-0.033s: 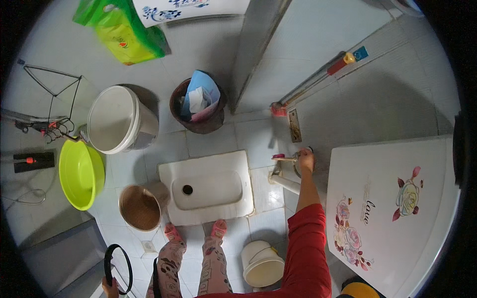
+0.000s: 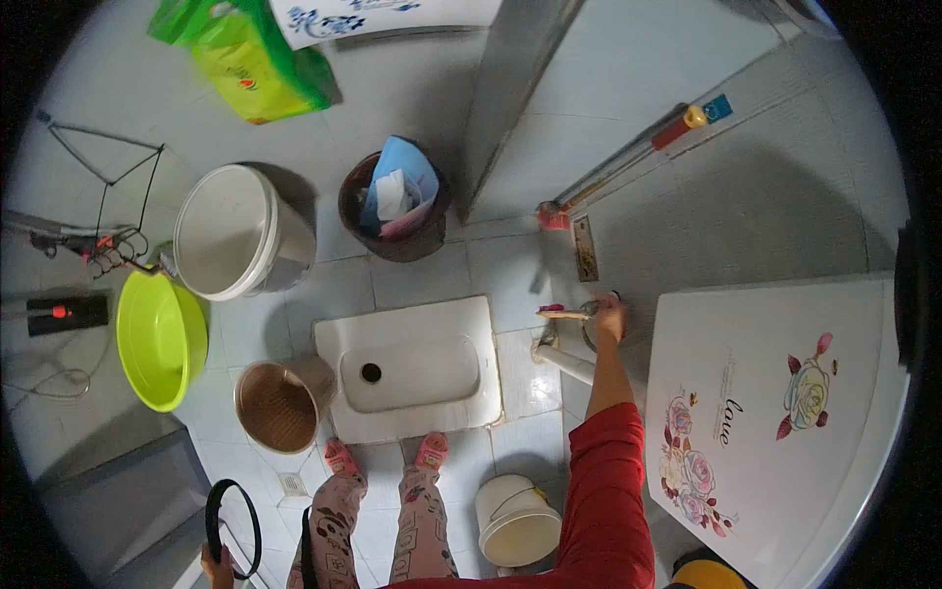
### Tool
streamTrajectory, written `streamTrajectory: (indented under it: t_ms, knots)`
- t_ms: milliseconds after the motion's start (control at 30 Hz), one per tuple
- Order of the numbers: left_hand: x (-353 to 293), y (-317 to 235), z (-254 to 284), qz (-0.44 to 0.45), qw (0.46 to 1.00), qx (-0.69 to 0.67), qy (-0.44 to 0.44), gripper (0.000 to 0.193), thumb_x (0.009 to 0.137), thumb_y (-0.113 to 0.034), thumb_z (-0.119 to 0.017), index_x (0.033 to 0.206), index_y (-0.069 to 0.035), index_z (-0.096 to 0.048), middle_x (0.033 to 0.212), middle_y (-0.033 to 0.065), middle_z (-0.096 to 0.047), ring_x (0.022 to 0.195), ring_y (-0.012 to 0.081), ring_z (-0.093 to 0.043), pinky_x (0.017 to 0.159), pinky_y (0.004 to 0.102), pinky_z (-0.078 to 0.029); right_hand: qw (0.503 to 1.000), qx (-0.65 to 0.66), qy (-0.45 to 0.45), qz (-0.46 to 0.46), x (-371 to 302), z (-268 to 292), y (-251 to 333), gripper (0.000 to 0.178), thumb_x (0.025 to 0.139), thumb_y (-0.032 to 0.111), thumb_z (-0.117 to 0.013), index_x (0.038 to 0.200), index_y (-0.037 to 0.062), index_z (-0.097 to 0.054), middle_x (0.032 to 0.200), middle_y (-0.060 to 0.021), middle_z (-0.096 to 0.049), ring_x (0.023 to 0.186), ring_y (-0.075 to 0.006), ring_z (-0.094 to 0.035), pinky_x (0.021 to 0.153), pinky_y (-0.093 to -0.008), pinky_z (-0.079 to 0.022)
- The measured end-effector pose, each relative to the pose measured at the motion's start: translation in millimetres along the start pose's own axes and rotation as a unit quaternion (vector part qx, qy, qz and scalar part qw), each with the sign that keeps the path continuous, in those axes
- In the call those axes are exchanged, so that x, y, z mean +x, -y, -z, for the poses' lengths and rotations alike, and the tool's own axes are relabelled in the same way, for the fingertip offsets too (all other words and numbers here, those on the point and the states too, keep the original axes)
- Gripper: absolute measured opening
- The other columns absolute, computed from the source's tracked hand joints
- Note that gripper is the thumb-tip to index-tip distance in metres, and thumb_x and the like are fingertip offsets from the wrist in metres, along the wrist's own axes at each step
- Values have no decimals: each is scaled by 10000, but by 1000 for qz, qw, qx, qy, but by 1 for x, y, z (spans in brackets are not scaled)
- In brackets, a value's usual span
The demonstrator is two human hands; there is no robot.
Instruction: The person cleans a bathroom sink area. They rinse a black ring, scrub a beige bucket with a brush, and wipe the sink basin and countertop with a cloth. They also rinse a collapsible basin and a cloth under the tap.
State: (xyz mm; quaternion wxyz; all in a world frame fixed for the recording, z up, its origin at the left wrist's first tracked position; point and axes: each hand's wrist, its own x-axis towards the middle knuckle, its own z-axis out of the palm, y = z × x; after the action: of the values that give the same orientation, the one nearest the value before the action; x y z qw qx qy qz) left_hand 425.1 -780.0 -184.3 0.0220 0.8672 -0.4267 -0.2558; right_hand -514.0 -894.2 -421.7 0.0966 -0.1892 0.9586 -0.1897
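Observation:
At the lower left edge my left hand (image 2: 217,566) is closed on a thin black hoop (image 2: 260,530), held upright. My right arm, in a red sleeve, reaches forward to the wall on the right. There my right hand (image 2: 609,318) is closed beside a rounded metal fitting (image 2: 589,334). A thin pale stick (image 2: 569,314) with a pink tip points left from its fingers; what they grip is too small to make out. Just below the hand a white pipe (image 2: 567,364) runs along the wall.
A white squat toilet (image 2: 412,417) lies before my feet. Around it stand a brown bucket (image 2: 240,407), a white bucket (image 2: 518,486), a lime basin (image 2: 128,344), a large white bucket (image 2: 294,250) and a bin (image 2: 407,247). A flowered white appliance (image 2: 746,412) blocks the right side.

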Motion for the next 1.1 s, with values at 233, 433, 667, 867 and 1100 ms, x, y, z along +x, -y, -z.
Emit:
streamTrajectory:
  t_ms: [233,433,667,867,1100]
  knots:
    - [-36,-26,14,23,998,-60,9,123,754,-35,-592,825,-5,-496,607,46,-521,525,121,-508,472,281,-409,990,-136,-40,16,-42,-1,38,226,817,134,-495,987,-1,-558,960,-176,-593,893,-283,-578,769,-388,-468]
    - [-37,-47,2,66,992,-104,30,129,770,-31,-600,848,-12,-499,606,35,-533,508,110,-518,464,252,-417,750,391,530,64,-209,-166,9,284,821,144,-496,1096,72,-497,833,-77,-584,718,-149,-585,671,-312,-494]
    - [-34,6,13,122,983,-127,51,163,723,-43,-652,775,-4,-502,648,60,-575,599,129,-573,525,269,-453,739,108,653,-125,-488,-226,161,620,800,176,-617,1316,108,-280,930,-89,-586,747,-196,-565,666,-364,-508]
    - [-15,-5,51,152,883,-433,95,94,756,16,-571,802,5,-489,702,118,-607,578,191,-597,570,302,-504,774,138,597,-157,-537,-273,186,399,818,197,-586,1152,45,-428,845,-93,-582,696,-169,-557,599,-293,-492]
    - [19,23,59,241,761,-601,32,250,788,-44,-560,1022,-5,-481,574,50,-484,488,151,-475,490,277,-392,853,35,475,215,-572,-196,238,166,827,134,-524,809,-29,-557,637,-66,-559,590,-124,-532,511,-260,-430]
